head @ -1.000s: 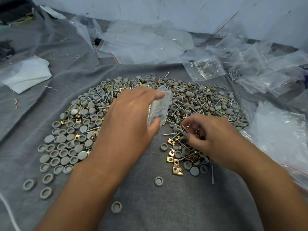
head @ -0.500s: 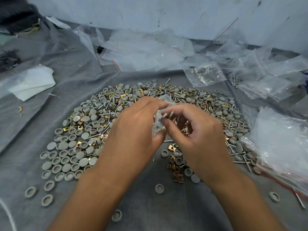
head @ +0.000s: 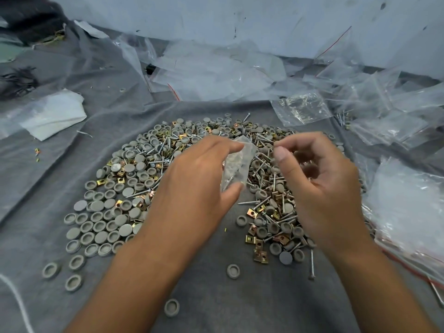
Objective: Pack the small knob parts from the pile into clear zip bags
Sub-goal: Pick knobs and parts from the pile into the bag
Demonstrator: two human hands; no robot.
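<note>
A wide pile [head: 134, 169] of grey round knob caps, brass clips and screws lies on the grey cloth [head: 240, 308]. Above its middle my left hand [head: 194, 186] pinches a small clear zip bag [head: 237, 162] between fingertips and thumb; a few parts show through the plastic. My right hand [head: 322, 188] hovers just right of the bag, apart from it. Its fingers are loosely curled, with nothing visible between thumb and forefinger.
Empty clear zip bags [head: 216, 73] are heaped along the back, and more bags [head: 408, 200] lie at the right. A filled bag [head: 300, 109] sits behind the pile. A white sheet [head: 52, 114] lies at left. Stray caps [head: 171, 307] dot the near cloth.
My right hand rose from the pile to the bag's mouth, then drew away to the right. My left hand kept holding the bag over the pile.
</note>
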